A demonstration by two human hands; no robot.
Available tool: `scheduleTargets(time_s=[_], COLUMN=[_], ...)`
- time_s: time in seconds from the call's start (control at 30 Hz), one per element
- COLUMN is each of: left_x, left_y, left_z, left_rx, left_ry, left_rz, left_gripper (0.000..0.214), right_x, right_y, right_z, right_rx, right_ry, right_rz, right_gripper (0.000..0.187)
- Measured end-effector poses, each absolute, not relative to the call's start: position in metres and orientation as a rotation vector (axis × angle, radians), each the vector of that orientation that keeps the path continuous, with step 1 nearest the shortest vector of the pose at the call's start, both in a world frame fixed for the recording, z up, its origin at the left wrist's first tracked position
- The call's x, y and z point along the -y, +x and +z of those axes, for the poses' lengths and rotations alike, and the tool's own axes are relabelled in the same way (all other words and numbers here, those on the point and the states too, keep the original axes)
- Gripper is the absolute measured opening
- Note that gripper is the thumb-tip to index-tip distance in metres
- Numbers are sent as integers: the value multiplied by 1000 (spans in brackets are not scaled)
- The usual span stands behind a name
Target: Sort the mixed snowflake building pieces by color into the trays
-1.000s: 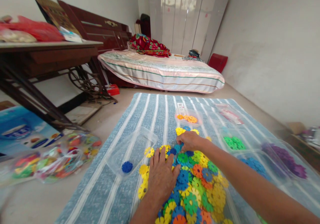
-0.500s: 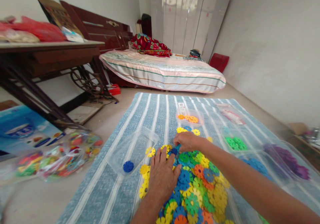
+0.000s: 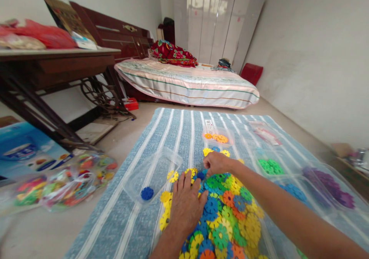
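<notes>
A heap of notched plastic snowflake discs (image 3: 220,236) in yellow, blue, green and orange lies on the striped cloth. My left hand (image 3: 187,203) rests flat over the heap's left side, fingers stretched and slightly apart, above yellow and blue discs. At the far edge of the heap, my right hand (image 3: 216,163) points down with its fingers drawn together, close to a dark blue disc (image 3: 201,175). Whatever its fingertips may hold is hidden. To the left, a clear plastic box (image 3: 135,178) contains a single dark blue disc (image 3: 147,193).
Clear boxes hold orange discs (image 3: 220,138), green discs (image 3: 271,166), blue discs (image 3: 294,191) and purple discs (image 3: 331,186). Bagged colourful pieces (image 3: 69,187) lie on the floor at left. Beyond the striped cloth (image 3: 170,132) stands a bed (image 3: 190,84); a sewing-machine table (image 3: 57,64) is left.
My right hand has shifted very slightly, its fingers drawn in more tightly over the far edge of the heap. The left hand stays in place.
</notes>
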State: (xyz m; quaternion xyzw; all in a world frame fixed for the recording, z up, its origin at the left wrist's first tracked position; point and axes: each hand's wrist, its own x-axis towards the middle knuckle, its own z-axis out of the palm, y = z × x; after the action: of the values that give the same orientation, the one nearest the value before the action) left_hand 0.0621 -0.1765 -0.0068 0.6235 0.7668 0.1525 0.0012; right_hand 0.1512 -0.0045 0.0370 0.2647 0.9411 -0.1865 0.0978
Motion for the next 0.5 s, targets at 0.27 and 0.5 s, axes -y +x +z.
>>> scheduleTargets(time_s=[0.27, 0.5], left_x=[171, 169], left_y=[58, 55], left_z=[-12, -14], left_rx=[-2419, -2435], left_ry=[1998, 2025], left_rz=[453, 421], left_gripper=[37, 37], right_x=[-20, -95], right_y=[196, 281], right_z=[47, 77], right_rx=[-2897, -2697], right_ry=[1258, 2076], right_rz=[-1212, -590], right_gripper=[12, 16])
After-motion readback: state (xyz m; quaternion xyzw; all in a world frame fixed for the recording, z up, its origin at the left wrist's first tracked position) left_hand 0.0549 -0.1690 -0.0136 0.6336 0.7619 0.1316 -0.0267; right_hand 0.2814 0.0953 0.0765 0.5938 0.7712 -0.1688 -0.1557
